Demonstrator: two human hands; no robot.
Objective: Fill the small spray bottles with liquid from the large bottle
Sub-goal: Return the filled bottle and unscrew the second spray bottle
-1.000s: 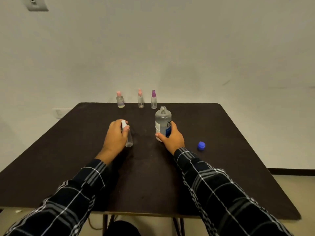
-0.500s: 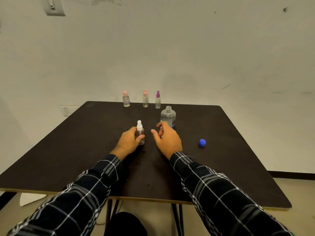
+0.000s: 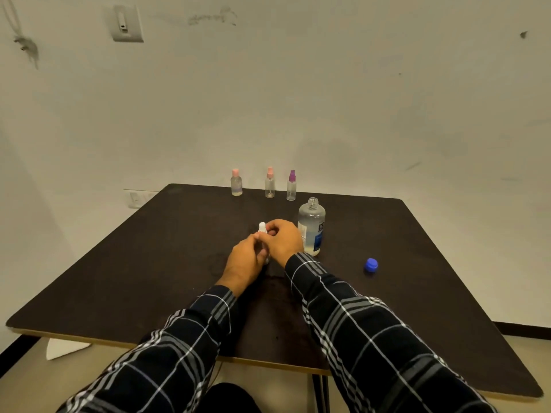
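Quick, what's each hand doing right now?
Left hand: grips the small clear spray bottle with the white cap.
Right hand: pinches the same bottle near its top.

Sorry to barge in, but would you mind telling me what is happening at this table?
A person is working on a white-topped spray bottle mid-table: the left hand grips its body while the right hand pinches its top. The large bottle stands uncapped beside them, its blue cap lying on the table. Three small bottles stand capped at the far edge.
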